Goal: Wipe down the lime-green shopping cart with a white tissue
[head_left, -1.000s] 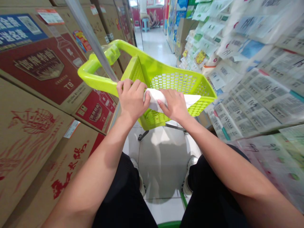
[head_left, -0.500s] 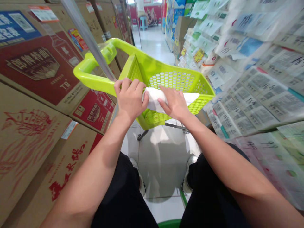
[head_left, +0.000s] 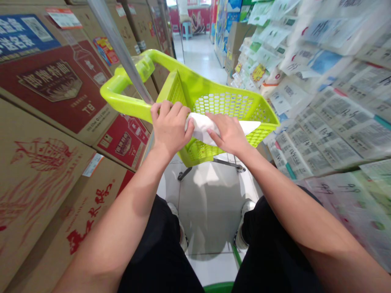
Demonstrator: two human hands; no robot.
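A lime-green plastic shopping cart basket (head_left: 210, 87) with perforated walls stands before my knees, its loop handle pointing left. My left hand (head_left: 171, 126) is closed over the near rim, close to the handle end. Farther right along that rim, my right hand (head_left: 229, 132) presses a white wipe (head_left: 200, 125) against the plastic, fingers on top and thumb on the near side. One corner of the wipe sticks out past the right hand. Whether it is cloth or paper I cannot tell. My palms and the rim beneath them are hidden.
A grey metal pole (head_left: 122, 53) slants past the cart handle. Stacked cardboard cartons (head_left: 50, 77) line the left; wrapped paper packs (head_left: 339, 118) line the right. Cart wheels (head_left: 180, 177) rest on the tiled floor (head_left: 210, 211). A green plastic edge (head_left: 218, 287) shows below.
The whole view has shifted a little, so cart and shelves sit slightly farther right. Both hands keep about the same places on the rim.
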